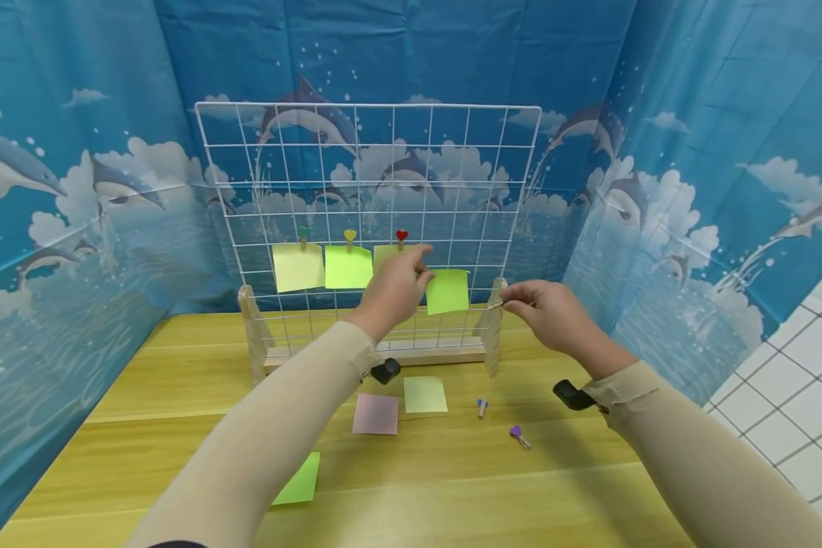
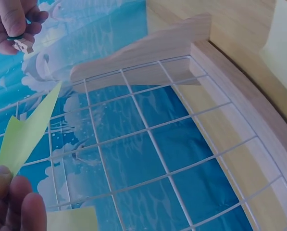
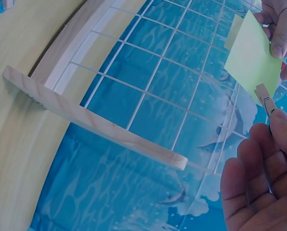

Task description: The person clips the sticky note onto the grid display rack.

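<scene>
My left hand [image 1: 393, 289] pinches a bright green sticky note [image 1: 448, 291] by its edge, in front of the white wire grid [image 1: 377, 104]. Off to the right, at the stand's wooden foot in the head view, my right hand [image 1: 551, 316] holds a small wooden clothespin [image 3: 262, 94] between thumb and fingers. In the right wrist view the peg's tip overlaps the note's corner. Along one grid row hang a pale yellow note [image 1: 297, 269], a green note [image 1: 348, 269] and a third pale note [image 1: 382, 253], partly hidden by my left hand. Heart-topped clothespins hold them, the red one [image 1: 402, 236] rightmost.
On the wooden table [image 1: 418, 495] lie a pink note [image 1: 375, 415], a pale yellow note [image 1: 425, 395] and a green note [image 1: 303, 481] partly under my left sleeve. A blue clothespin [image 1: 482, 409] and a purple one [image 1: 517, 434] lie right of them. Dolphin-print curtains [image 1: 692, 114] surround the table.
</scene>
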The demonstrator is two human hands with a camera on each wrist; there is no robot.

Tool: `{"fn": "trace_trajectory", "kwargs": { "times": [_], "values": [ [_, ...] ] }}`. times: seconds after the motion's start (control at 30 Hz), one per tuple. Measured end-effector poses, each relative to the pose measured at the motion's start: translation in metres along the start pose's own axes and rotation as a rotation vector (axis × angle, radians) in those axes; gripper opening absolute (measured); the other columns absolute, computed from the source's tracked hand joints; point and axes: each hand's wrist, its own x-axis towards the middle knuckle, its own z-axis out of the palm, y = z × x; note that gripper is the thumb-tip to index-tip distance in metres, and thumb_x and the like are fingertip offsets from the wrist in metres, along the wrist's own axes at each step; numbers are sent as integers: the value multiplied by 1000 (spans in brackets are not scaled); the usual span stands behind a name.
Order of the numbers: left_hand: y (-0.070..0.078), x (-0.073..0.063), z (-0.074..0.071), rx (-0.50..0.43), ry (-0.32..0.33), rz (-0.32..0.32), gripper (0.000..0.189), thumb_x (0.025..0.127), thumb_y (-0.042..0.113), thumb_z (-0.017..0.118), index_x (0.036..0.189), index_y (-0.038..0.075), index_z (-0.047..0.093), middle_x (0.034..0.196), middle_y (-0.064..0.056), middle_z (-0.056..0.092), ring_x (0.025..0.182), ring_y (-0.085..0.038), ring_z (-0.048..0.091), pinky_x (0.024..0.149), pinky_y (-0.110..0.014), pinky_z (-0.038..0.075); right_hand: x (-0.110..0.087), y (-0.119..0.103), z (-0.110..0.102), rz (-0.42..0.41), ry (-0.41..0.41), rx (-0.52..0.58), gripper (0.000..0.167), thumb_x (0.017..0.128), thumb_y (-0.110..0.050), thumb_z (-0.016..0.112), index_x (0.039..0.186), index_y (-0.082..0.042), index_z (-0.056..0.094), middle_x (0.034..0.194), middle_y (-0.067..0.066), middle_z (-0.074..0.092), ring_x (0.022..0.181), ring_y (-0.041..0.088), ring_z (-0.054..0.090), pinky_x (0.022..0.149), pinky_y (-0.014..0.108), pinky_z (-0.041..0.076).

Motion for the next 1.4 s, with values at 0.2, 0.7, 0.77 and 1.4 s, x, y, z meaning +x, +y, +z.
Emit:
{"fn": "trace_trajectory", "kwargs": {
  "times": [0.2, 0.7, 0.77, 1.4],
  "values": [
    [1, 8, -1, -39, 35, -23, 49, 110, 22, 58, 157, 14, 48, 117, -4, 76, 57, -16, 61, 55, -30, 45, 4, -1, -1, -6, 13, -18, 27, 110, -19, 58, 130, -8, 74, 130, 17, 73, 98, 27, 71, 76, 41, 53],
    [6, 27, -3, 11, 17, -91, 49, 111, 27, 56, 159, 17, 47, 121, -3, 74, 67, -15, 64, 64, -31, 49, 17, -12, -7, -34, 55, -29, 27, 110, -19, 58, 129, -7, 74, 122, 17, 76, 88, 25, 69, 70, 40, 50],
    [7, 30, -3, 24, 17, -94, 49, 111, 28, 56, 159, 18, 47, 120, -2, 74, 66, -16, 63, 64, -31, 48, 19, -13, -8, -33, 57, -35, 28, 110, -19, 58, 130, -7, 74, 124, 18, 75, 90, 26, 69, 71, 40, 51],
    [9, 40, -2, 96, 36, -131, 39, 112, 31, 53, 149, 19, 61, 130, -2, 75, 112, -18, 72, 98, -38, 58, 47, -27, -10, -37, 79, -81, 29, 111, -21, 57, 131, -9, 74, 126, 15, 75, 94, 27, 70, 76, 44, 55]
  ]
}}
